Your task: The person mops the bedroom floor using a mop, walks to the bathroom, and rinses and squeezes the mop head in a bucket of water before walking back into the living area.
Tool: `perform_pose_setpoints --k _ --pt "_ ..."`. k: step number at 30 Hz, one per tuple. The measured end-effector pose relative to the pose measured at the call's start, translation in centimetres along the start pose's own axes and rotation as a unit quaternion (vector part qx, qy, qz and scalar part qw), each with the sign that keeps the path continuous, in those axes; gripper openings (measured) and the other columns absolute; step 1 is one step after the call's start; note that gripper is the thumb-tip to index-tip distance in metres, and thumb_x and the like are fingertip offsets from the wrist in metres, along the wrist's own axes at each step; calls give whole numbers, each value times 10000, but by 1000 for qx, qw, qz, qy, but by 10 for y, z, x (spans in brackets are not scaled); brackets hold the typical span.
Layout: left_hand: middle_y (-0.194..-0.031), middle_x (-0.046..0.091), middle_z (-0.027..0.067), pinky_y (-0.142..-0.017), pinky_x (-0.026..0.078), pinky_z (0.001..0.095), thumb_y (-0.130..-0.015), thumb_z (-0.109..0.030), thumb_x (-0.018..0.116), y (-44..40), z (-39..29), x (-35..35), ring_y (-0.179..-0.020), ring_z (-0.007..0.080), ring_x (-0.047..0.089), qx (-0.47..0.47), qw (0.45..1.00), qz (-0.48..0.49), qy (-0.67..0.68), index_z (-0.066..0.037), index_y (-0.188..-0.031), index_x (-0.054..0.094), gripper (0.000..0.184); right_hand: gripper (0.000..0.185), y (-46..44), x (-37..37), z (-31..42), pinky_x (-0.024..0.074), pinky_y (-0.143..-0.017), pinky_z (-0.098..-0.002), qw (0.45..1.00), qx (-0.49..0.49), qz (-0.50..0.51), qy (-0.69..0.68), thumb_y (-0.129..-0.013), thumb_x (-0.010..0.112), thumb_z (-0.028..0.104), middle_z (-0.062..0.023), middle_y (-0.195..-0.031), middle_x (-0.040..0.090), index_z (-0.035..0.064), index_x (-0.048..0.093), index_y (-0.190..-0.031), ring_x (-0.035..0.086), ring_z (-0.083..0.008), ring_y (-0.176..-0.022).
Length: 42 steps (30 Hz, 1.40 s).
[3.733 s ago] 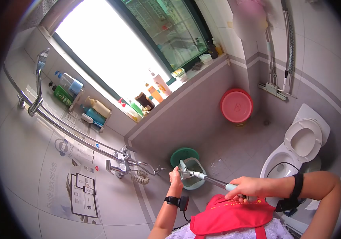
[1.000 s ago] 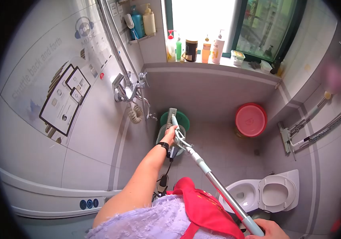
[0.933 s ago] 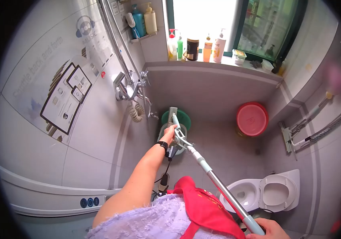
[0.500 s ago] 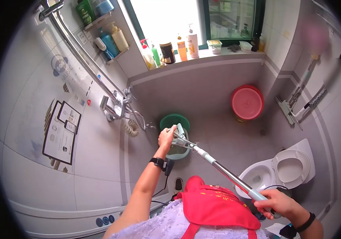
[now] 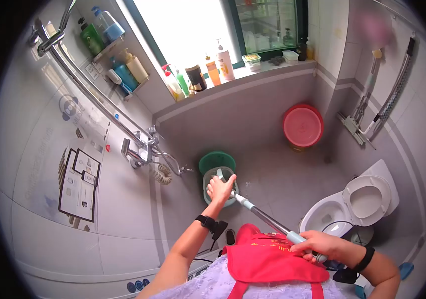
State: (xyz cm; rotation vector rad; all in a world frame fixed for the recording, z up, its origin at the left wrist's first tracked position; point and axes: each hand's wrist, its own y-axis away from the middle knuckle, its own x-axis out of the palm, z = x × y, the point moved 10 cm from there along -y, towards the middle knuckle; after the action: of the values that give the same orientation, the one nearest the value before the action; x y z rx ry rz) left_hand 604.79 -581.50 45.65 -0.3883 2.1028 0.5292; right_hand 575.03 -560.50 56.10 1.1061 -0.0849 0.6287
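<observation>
A mop (image 5: 268,218) with a metal and pale blue-green pole slants across the middle, its lower end over a light teal bucket (image 5: 229,202). My left hand (image 5: 220,189) is closed around the lower part of the mop, just above the bucket, and covers much of the mop head. Toward the pole's upper end, close to the red apron (image 5: 273,261), my right hand (image 5: 317,244) wraps round the pale grip. Behind the teal bucket stands a green bucket (image 5: 216,156). What lies inside the teal bucket is mostly hidden by my left hand.
A red bucket (image 5: 303,125) stands by the far wall, and a toilet (image 5: 325,217) with raised lid is at right. Cleaning tools (image 5: 355,128) lean on the right wall. The shower mixer (image 5: 145,149) juts from the left wall. Bottles (image 5: 212,72) line the sill.
My right hand has come left and slightly up with the pole's upper end. My left hand sits lower on the mop and now hides more of its head. The camera view has shifted.
</observation>
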Motion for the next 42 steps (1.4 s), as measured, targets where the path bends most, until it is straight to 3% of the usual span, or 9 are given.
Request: perform_pose_setpoints --k 4,38,42 --pt "-1243 464 209 -997 293 449 -706 -636 579 5 4 8 -1204 347 391 -15 1000 25 -6 34 -1178 472 826 186 11 0 4 337 -380 -204 1000 27 9 -8 -826 622 145 -10 -641 481 19 489 -851 433 -63 -460" --pt "-1302 407 214 -1015 276 447 -718 -634 565 -5 11 10 -1253 332 332 -35 999 38 5 38 -1214 442 844 193 -9 -10 -3 352 -356 -183 1000 25 -2 5 -839 618 140 3 -637 472 26 479 -908 432 -47 -443" --pt "-1282 442 179 -995 307 442 -705 -675 560 -7 16 12 -1233 324 369 -39 999 20 -9 3 -1238 448 870 184 -17 -19 -9 350 -359 -194 1000 23 10 -8 -834 623 128 -1 -640 478 28 477 -883 435 -52 -458"
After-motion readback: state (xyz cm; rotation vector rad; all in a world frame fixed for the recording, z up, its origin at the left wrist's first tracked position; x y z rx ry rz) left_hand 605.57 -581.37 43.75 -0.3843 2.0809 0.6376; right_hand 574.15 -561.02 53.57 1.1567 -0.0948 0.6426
